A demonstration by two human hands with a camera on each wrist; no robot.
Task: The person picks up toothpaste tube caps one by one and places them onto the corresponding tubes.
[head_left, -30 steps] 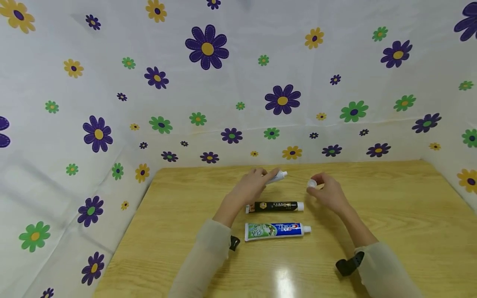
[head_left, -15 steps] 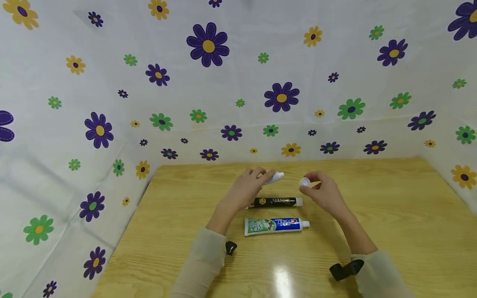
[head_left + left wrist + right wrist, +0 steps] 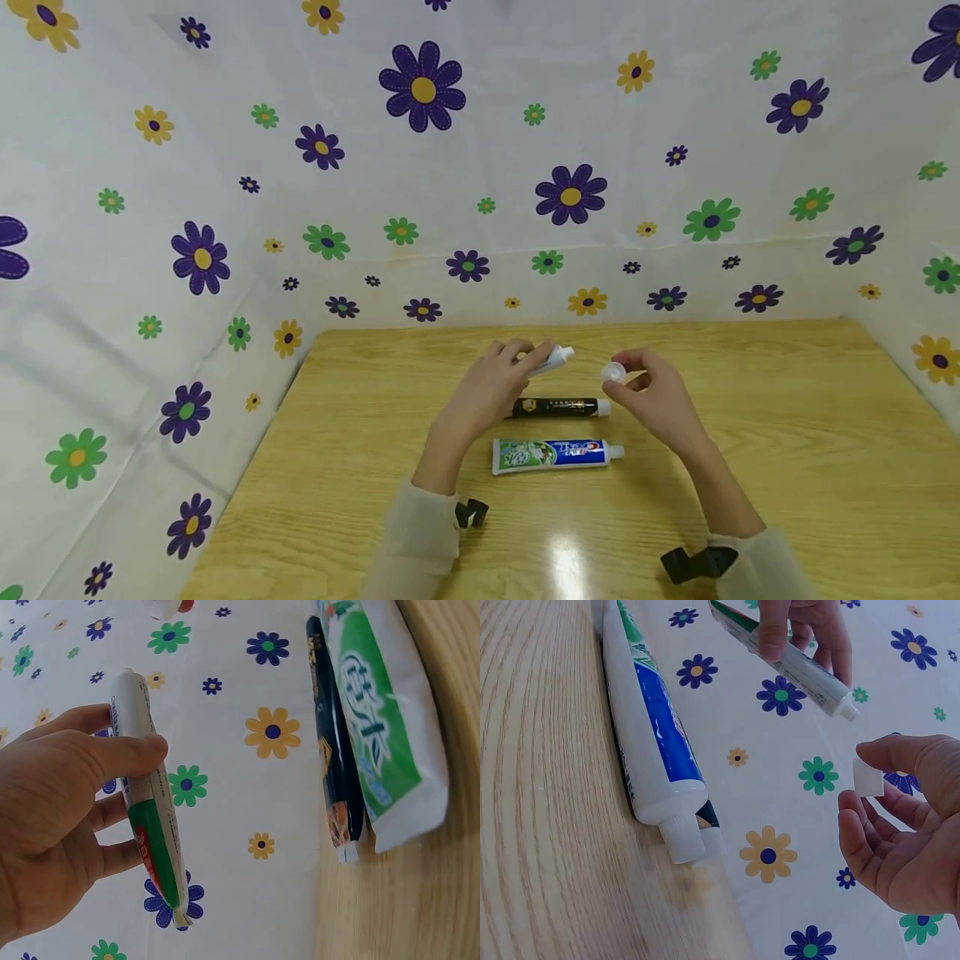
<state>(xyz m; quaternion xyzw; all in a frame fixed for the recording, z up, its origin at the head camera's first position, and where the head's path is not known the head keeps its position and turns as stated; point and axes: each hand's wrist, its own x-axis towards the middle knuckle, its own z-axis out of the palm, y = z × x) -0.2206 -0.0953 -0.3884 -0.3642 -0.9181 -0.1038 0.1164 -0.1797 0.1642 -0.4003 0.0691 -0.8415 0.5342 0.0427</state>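
My left hand (image 3: 483, 387) grips a white toothpaste tube (image 3: 142, 776) with a green and red tail end between thumb and fingers. Its bare nozzle (image 3: 849, 709) points right, toward my other hand. In my right hand (image 3: 658, 400), thumb and fingertips pinch a white cap (image 3: 868, 778), its hollow side turned toward the tube. A gap separates cap and nozzle. Below the hands lies a black toothpaste tube (image 3: 558, 407) with a white cap, partly behind my left hand. Nearer to me is a larger green and blue toothpaste tube (image 3: 555, 455), also capped.
The wooden table (image 3: 337, 467) reaches back to a white cloth (image 3: 495, 150) printed with flowers, which also hangs at the left and right. A black strap mount (image 3: 697, 564) sits on my right wrist and another (image 3: 471, 512) on my left.
My right hand has brought the cap left, closer to the nozzle, and turned its hollow side into view. Over the last half second both hands have barely moved.
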